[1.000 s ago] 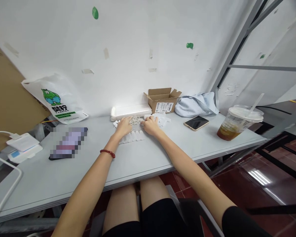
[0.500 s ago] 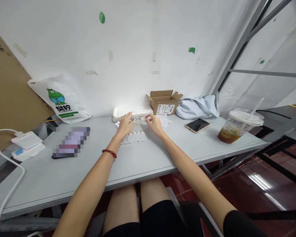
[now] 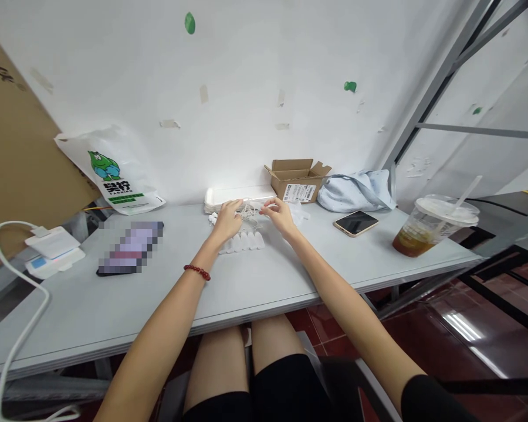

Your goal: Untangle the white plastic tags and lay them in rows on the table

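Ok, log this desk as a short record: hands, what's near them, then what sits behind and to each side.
Left hand: beside the pale strands; grip unclear
Right hand: fingers bent close together at the strands' other side; hold too small to tell
In front of strands: row of white pieces
Behind: stacked white trays, open cardboard box
Left side: printed white bag, pixelated flat object
Right side: dark-screened phone, lidded drink cup with straw

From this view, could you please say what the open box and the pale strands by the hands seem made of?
The box looks like matte cardboard: brown, folded flaps. The strands look dull, perhaps string or elastic, since they loop loosely; the exact fibre is unclear.
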A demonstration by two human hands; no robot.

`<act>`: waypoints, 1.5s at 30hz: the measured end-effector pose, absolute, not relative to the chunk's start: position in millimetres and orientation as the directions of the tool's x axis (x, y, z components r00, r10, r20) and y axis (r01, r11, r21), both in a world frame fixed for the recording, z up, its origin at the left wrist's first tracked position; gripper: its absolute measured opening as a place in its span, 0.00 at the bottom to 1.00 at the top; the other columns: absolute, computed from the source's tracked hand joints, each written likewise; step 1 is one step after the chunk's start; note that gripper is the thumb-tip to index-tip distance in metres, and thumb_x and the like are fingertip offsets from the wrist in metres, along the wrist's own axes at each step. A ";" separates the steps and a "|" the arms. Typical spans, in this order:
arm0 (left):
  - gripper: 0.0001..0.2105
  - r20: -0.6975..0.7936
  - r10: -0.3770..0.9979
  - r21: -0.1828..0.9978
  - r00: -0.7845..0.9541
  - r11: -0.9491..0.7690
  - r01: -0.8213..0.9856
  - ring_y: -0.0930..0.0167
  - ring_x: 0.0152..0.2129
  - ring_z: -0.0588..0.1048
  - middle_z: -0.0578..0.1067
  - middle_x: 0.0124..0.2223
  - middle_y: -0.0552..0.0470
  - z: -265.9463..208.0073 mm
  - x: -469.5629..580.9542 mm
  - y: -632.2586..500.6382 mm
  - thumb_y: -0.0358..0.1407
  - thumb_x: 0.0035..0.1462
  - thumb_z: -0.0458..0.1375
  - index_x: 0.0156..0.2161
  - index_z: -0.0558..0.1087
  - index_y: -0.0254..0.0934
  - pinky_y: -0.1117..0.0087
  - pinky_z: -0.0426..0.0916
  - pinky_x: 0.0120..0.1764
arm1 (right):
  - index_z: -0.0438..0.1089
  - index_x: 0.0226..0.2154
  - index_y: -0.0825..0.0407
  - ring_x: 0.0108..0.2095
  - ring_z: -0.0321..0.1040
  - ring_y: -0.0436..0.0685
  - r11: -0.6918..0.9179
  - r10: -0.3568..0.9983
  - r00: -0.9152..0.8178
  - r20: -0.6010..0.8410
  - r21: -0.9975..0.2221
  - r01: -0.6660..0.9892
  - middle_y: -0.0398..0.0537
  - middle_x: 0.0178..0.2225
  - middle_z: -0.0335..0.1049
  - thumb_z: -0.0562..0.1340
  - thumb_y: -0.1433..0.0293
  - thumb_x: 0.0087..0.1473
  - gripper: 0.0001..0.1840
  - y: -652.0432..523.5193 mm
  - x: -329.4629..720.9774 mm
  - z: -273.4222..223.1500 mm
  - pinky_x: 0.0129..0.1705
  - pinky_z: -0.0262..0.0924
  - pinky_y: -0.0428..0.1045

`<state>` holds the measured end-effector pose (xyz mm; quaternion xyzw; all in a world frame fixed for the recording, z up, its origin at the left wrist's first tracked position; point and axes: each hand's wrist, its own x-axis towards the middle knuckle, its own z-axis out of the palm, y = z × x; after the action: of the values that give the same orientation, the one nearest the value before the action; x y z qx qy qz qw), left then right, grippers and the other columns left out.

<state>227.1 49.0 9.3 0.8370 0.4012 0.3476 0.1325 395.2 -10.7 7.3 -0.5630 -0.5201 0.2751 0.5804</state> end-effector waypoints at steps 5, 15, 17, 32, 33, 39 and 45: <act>0.28 0.479 0.768 0.503 0.424 -0.637 0.585 0.64 0.57 0.63 0.70 0.58 0.46 10.7 225.5 45.5 0.24 0.49 0.46 0.56 0.68 0.32 0.60 0.54 0.61 | 0.62 0.29 0.50 0.26 0.65 0.51 0.229 0.908 0.310 0.282 -0.953 0.196 0.41 0.23 0.71 0.61 0.62 0.44 0.11 -12.5 395.3 7.8 0.28 0.51 0.45; 0.27 0.488 0.734 0.475 0.472 -0.677 0.562 0.66 0.56 0.65 0.72 0.56 0.49 9.9 226.2 42.9 0.24 0.48 0.46 0.53 0.71 0.37 0.59 0.56 0.60 | 0.62 0.30 0.50 0.32 0.71 0.54 0.217 0.902 0.342 0.265 -0.961 0.173 0.42 0.26 0.73 0.61 0.62 0.45 0.10 -13.8 395.9 8.3 0.32 0.55 0.46; 0.27 0.497 0.733 0.476 0.465 -0.678 0.560 0.66 0.56 0.65 0.72 0.56 0.49 10.4 225.4 43.0 0.24 0.48 0.46 0.53 0.71 0.36 0.59 0.56 0.60 | 0.61 0.30 0.50 0.32 0.71 0.54 0.211 0.900 0.352 0.258 -0.963 0.168 0.42 0.26 0.73 0.61 0.62 0.45 0.11 -13.8 396.1 8.5 0.31 0.55 0.46; 0.26 0.488 0.709 0.466 0.509 -0.705 0.535 0.66 0.57 0.64 0.71 0.57 0.48 13.8 220.9 40.4 0.25 0.49 0.46 0.54 0.71 0.36 0.60 0.56 0.61 | 0.62 0.30 0.50 0.34 0.71 0.55 0.227 0.892 0.368 0.262 -0.964 0.136 0.43 0.26 0.73 0.62 0.62 0.44 0.12 -15.6 397.0 11.8 0.32 0.55 0.46; 0.26 0.496 0.710 0.473 0.500 -0.703 0.531 0.66 0.57 0.64 0.71 0.57 0.48 13.9 220.6 40.3 0.25 0.49 0.46 0.54 0.71 0.35 0.60 0.57 0.60 | 0.62 0.30 0.50 0.34 0.71 0.55 0.226 0.892 0.369 0.261 -0.965 0.135 0.43 0.26 0.73 0.62 0.61 0.44 0.12 -15.9 397.0 12.0 0.32 0.55 0.46; 0.26 0.513 0.704 0.490 0.492 -0.710 0.505 0.65 0.56 0.65 0.71 0.56 0.46 11.5 219.3 40.2 0.25 0.49 0.46 0.53 0.71 0.33 0.58 0.58 0.60 | 0.62 0.30 0.50 0.33 0.70 0.56 0.242 0.894 0.354 0.274 -0.961 0.133 0.45 0.26 0.74 0.63 0.59 0.42 0.14 -20.5 396.9 14.4 0.32 0.56 0.47; 0.26 0.520 0.726 0.536 0.450 -0.687 0.490 0.63 0.56 0.66 0.72 0.56 0.44 8.5 217.5 42.8 0.25 0.48 0.47 0.53 0.72 0.33 0.57 0.61 0.58 | 0.62 0.29 0.49 0.32 0.71 0.56 0.231 0.898 0.354 0.260 -0.965 0.123 0.44 0.25 0.74 0.63 0.59 0.42 0.14 -20.7 398.2 13.7 0.31 0.57 0.47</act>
<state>217.5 42.8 8.5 0.8370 0.3631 0.3784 0.1562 398.2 -20.7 13.7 -0.5366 -0.4756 0.3108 0.6239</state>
